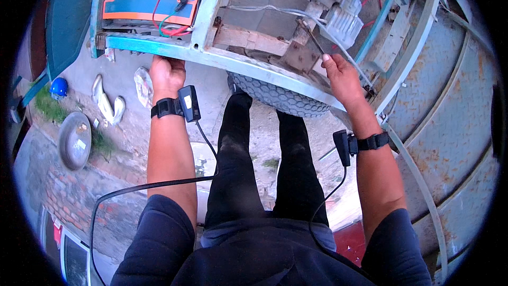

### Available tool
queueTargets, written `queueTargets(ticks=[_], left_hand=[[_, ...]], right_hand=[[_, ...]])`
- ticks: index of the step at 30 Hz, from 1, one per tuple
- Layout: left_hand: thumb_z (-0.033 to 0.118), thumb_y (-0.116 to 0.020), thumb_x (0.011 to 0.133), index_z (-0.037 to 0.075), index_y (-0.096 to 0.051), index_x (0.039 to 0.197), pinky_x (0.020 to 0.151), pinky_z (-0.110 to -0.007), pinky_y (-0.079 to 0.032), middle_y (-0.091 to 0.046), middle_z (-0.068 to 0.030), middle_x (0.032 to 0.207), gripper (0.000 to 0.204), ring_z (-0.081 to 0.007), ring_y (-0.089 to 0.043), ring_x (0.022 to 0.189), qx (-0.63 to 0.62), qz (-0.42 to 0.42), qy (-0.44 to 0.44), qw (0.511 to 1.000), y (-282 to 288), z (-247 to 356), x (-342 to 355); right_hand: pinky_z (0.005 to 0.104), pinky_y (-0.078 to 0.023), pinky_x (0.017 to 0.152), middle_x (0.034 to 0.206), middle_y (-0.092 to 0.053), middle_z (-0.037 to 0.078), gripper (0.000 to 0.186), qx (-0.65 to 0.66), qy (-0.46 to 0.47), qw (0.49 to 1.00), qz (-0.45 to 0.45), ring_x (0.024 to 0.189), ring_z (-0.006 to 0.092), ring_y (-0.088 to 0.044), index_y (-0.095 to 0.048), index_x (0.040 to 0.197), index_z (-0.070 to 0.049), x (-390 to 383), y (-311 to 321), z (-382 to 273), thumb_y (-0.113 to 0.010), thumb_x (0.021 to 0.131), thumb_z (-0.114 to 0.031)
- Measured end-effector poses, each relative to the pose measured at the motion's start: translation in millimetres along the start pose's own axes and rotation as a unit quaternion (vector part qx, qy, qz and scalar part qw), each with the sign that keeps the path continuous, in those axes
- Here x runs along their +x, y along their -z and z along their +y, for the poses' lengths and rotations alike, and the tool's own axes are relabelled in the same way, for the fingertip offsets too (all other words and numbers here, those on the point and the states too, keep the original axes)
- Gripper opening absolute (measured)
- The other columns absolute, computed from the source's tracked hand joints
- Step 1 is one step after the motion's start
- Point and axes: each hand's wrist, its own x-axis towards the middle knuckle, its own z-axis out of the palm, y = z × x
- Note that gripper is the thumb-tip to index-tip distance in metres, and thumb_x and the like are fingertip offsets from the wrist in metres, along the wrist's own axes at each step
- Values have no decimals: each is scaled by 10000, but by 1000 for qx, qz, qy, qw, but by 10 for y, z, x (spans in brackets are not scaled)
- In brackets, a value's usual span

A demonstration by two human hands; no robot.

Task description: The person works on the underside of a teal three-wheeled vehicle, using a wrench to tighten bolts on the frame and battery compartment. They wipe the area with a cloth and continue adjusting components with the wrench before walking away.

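Note:
My left hand [168, 77] reaches palm up to the underside of the light-blue frame rail [145, 45], and its fingertips are hidden beneath it. Above that rail sit orange-and-blue batteries [148, 6] with red, green and black wires. My right hand [343, 77] is closed at the right part of the frame, thumb uppermost. From its grip a thin dark metal rod [313, 36] slants up and left toward a rusty bracket [300, 57]. Beyond the rod is a grey metal motor or gear housing [344, 24] with pale cables [270, 8] running to it.
A knobbly black tyre [280, 95] is below the rail, close to my legs. Rusty metal bed panels [444, 122] take up the right side. On the ground at left lie a round metal basin [74, 140], a blue helmet [59, 88] and a pale cloth or bag [108, 103].

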Motion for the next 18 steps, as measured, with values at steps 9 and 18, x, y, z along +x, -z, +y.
queueTargets(ticks=[9, 18], left_hand=[[185, -533, 986, 116, -555, 1134, 733, -345, -577, -643, -55, 1035, 165, -187, -652, 874, 160, 49, -57, 984, -165, 37, -150], [180, -507, 992, 83, -579, 1115, 795, -380, -568, -643, -81, 1043, 172, -223, -643, 915, 66, 44, -48, 996, -163, 96, -107]], right_hand=[[476, -484, 737, 894, -642, 208, 308, -83, 77, 976, 187, 844, 403, -617, -630, 943, -50, -190, -518, -86, -557, 949, -350], [473, -477, 733, 882, -637, 205, 301, -100, 113, 966, 212, 841, 399, -614, -633, 968, -11, -177, -565, -150, -553, 955, -301]])
